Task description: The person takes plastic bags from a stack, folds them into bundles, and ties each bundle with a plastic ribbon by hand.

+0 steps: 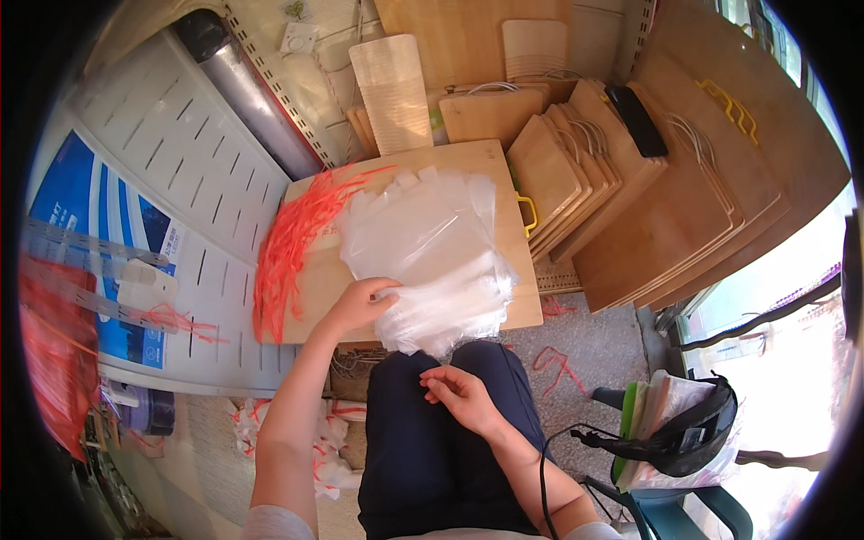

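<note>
Many clear plastic sheets point(423, 229) lie on the wooden board point(527, 306), seemingly unfinished, red strips point(286, 247) along its left; left hand point(359, 302) over its near part, pinch uncertain; right hand point(464, 400), off its near edge, visibly empty; completed count unclear.

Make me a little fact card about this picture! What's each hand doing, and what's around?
Left hand: at the near left edge of the clear plastic pile; can't tell whether it grips any
Right hand: over the dark trousers, fingers curled, nothing seen in it
Left of the pile: red strips
Under both: a flat wooden board
Behind, to the right: upright wooden boards, a black phone-like thing on some
Lower right: green chair
</note>
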Available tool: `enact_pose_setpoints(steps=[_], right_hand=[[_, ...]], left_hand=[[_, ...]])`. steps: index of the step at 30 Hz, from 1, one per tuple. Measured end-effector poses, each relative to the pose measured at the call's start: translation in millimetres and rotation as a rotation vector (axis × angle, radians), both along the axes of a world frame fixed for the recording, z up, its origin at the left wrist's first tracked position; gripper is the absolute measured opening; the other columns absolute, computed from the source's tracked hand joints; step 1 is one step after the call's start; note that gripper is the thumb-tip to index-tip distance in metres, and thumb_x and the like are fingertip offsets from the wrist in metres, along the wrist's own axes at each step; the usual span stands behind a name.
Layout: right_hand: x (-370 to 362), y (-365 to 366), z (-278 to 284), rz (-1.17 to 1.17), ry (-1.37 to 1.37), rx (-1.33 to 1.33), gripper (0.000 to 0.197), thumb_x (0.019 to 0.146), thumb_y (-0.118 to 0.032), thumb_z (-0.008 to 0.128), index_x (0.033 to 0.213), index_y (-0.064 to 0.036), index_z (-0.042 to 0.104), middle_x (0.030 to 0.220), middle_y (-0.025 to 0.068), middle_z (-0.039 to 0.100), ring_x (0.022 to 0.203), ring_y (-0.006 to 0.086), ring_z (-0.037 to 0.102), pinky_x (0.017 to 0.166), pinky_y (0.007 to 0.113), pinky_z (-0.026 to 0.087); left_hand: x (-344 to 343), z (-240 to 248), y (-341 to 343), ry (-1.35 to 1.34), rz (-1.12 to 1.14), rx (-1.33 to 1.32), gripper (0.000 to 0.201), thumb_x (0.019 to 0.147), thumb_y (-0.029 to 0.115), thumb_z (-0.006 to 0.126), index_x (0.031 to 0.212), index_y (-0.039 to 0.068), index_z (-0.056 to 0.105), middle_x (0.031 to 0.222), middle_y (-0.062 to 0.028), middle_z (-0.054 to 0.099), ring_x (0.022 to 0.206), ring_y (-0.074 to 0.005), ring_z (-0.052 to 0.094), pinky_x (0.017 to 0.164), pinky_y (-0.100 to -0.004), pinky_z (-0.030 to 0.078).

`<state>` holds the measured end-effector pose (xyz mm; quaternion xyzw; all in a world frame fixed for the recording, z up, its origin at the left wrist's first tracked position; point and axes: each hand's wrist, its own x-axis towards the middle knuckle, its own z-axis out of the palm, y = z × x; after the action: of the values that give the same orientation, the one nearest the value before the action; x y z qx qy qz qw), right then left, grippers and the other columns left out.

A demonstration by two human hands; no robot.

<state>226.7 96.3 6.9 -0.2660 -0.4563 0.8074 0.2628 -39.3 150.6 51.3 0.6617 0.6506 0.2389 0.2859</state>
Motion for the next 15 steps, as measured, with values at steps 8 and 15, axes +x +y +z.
enact_pose_setpoints(steps=[8, 15], right_hand=[[1.6, 1.1, -0.2, 0.013, -0.015, 0.023, 0.021, 0.096, -0.008, 0.053, 0.114, 0.0023, 0.058, 0.101, 0.0058, 0.064, 0.085, 0.0103, 0.061, 0.076, 0.023, 0.050], [-0.8, 3.2, 1.0, -0.013, 0.007, -0.018, 0.027, 0.096, -0.009, 0.053, 0.121, 0.0009, 0.054, 0.107, 0.0092, 0.062, 0.088, 0.0131, 0.061, 0.080, 0.026, 0.051]], left_hand=[[-33.9, -18.7, 12.3, -0.262, 0.190, -0.152, 0.021, 0.096, 0.021, 0.054, 0.100, 0.002, 0.062, 0.083, 0.0029, 0.060, 0.076, -0.0054, 0.053, 0.067, -0.0228, 0.046], [-31.6, -15.4, 12.1, -0.307, 0.213, 0.036, 0.022, 0.096, 0.022, 0.054, 0.095, 0.001, 0.061, 0.073, 0.0031, 0.053, 0.067, -0.0055, 0.047, 0.059, -0.0233, 0.039]])
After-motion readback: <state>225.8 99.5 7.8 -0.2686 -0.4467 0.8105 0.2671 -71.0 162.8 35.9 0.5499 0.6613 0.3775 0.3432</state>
